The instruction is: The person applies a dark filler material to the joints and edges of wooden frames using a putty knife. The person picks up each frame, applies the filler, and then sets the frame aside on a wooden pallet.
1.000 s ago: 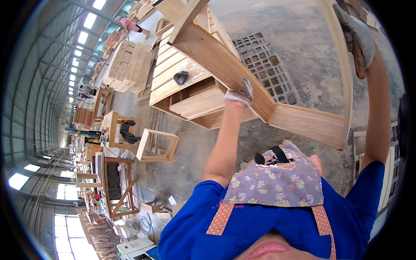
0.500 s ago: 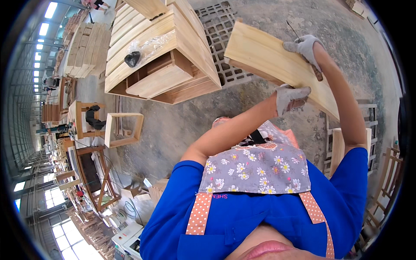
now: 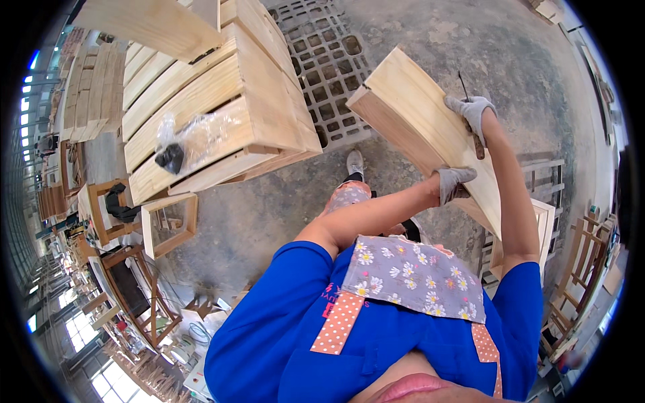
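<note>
A pale wooden drawer hangs tilted in front of me, with one broad face and one long side showing; its inside is hidden. My left hand, in a grey glove, is closed on its near edge. Across the broad face, my gloved right hand is closed around a screwdriver-like tool with a thin dark shaft and a brown handle. That hand also rests against the drawer's far edge.
At left stands a slatted wooden cabinet with a plastic bag on it. A grey grid pallet lies beyond. Another wooden box sits below right by a slatted pallet. An open wooden frame stands at left.
My view has shifted, and the cabinet now sits farther left. The drawer has tilted so more of its long side shows. Both hands keep their hold.
</note>
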A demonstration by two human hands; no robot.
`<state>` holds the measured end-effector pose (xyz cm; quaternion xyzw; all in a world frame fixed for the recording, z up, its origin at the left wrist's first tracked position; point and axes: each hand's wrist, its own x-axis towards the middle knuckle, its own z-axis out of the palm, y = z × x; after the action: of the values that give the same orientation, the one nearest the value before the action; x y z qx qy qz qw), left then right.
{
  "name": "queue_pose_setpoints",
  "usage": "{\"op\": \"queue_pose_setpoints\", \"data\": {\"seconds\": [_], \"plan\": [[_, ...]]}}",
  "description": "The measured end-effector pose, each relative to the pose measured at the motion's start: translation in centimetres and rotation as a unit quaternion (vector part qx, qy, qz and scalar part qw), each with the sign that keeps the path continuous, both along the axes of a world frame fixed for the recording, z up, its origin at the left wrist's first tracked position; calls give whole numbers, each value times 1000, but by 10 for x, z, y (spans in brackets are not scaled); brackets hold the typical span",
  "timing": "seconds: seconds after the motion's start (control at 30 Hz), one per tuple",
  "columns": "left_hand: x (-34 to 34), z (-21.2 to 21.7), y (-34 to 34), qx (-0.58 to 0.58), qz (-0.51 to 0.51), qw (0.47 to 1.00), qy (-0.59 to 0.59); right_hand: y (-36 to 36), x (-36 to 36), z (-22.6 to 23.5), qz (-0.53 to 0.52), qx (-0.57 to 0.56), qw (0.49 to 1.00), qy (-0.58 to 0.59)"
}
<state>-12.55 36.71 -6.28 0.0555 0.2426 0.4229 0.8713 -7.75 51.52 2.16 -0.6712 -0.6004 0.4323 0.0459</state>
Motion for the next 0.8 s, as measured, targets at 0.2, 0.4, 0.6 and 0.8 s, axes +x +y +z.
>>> {"op": "queue_pose_setpoints", "data": {"seconds": [0.2,0.4,0.6,0.8], "plan": [[-42,-49,20,-85,-1,993,84,5,1,-12,-159,38,974,157],[-119,-74,45,-150,118,966,173,-61,90,10,-316,61,933,159],[-171,-124,40,-207,200,957,43,-171,177,-41,-510,19,833,215],[-150,-144,8,-231,219,946,65,-224,203,-55,-609,-16,757,236]]}}
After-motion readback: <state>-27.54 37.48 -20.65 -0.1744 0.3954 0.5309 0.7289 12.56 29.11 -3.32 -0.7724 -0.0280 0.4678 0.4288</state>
